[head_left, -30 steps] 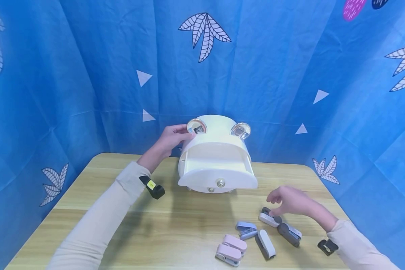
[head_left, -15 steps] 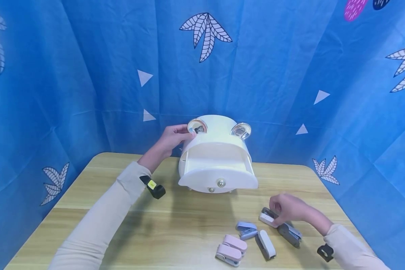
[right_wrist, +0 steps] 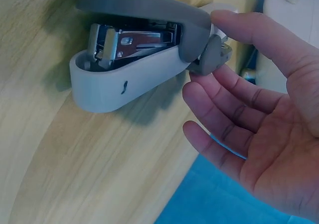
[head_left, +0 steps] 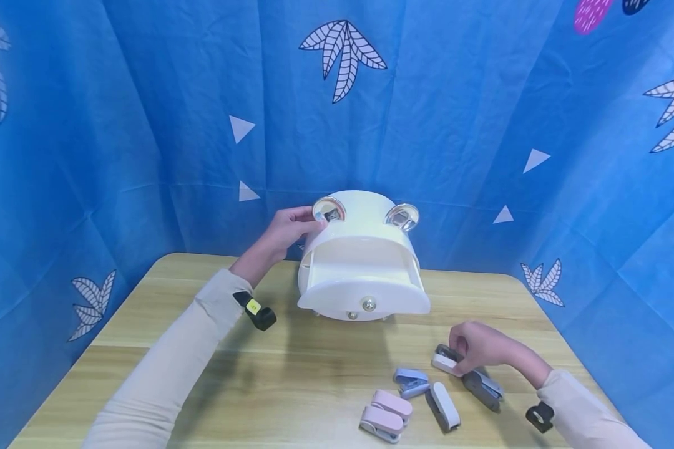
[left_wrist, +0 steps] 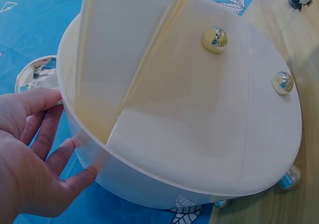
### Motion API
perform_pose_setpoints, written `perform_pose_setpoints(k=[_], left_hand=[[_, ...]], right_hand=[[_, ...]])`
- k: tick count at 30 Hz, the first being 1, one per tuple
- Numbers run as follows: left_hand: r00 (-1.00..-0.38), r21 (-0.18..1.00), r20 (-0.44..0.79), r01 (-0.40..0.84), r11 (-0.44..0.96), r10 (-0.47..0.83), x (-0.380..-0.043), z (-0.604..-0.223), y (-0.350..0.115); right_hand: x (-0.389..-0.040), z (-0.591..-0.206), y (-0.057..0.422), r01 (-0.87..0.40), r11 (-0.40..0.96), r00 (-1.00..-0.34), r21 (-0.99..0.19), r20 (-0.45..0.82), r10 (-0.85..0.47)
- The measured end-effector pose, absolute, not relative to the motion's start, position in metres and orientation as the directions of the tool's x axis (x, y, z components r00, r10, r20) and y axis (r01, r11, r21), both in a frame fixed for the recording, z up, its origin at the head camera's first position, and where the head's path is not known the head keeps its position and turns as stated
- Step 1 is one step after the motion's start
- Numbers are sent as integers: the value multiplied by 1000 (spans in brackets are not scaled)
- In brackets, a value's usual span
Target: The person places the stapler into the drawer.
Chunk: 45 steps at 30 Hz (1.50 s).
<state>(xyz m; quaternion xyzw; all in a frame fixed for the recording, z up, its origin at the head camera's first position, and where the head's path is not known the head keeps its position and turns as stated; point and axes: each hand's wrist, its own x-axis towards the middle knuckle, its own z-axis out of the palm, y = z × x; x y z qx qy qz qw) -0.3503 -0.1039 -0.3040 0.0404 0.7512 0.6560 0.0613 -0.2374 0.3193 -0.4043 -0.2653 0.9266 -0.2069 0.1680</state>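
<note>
My right grip (head_left: 477, 346) appeared to pinch the rear of the white-and-gray stapler (head_left: 444, 363), which lay on the counter (head_left: 303, 393) under my thumb and fingers; the gray-and-white stapler (head_left: 483, 390) crowded its near side. My left grip (head_left: 292, 231) clasped the white drawer box (head_left: 365, 209) around its left ear (head_left: 329, 214), thumb opposing fingers, presumably steadying it with the upper drawer (head_left: 331, 296) pulled out. Leftward and nearer than my right grip sat a lilac stapler (head_left: 410, 376), a dark-and-white stapler (head_left: 445, 405) and two pink staplers (head_left: 382, 420).

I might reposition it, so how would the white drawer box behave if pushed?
The white drawer box looks stiff, holding its rounded form, and probably slippery, being glossy. With its upper drawer pulled out, it may tip forward.
</note>
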Motion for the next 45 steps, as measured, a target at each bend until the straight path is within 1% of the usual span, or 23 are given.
perform_pose_setpoints(k=[4, 8, 15, 20, 25, 29, 34, 36, 39, 42, 45], left_hand=[[-989, 990, -43, -23, 142, 141, -350, -303, -104], [-989, 989, -46, -25, 144, 142, -350, -303, -104], [-989, 990, -48, -28, 140, 142, -350, -303, -105], [-989, 990, -49, -29, 137, 142, -349, -302, -104], [-989, 990, -53, -34, 136, 139, -350, -303, -103], [-989, 990, -53, -33, 138, 138, -349, -303, -104], [-989, 990, -60, -41, 138, 133, -350, -303, -105], [-989, 989, -65, -46, 137, 131, -350, -304, -105], [-990, 989, -63, -45, 138, 129, -351, -305, -106], [-990, 991, -51, -34, 131, 131, -352, -305, -105], [-990, 993, -39, -23, 117, 134, -352, -306, -103]], right_hand=[[-238, -402, 318, -418, 773, -800, -478, -210, -562], [-240, -400, 318, -442, 762, -786, -473, -205, -583], [-249, -383, 317, -495, 740, -776, -455, -153, -612], [-253, -355, 317, -494, 759, -794, -425, -136, -593], [-256, -322, 317, -490, 797, -823, -352, -115, -557], [-256, -290, 309, -499, 813, -837, -301, -76, -542], [-253, -250, 295, -513, 810, -842, -285, -14, -539], [-252, -237, 289, -522, 805, -841, -283, 16, -540], [-251, -222, 278, -559, 783, -824, -273, 74, -562], [-250, -212, 266, -597, 764, -801, -244, 119, -587], [-250, -205, 254, -621, 754, -784, -216, 138, -606]])
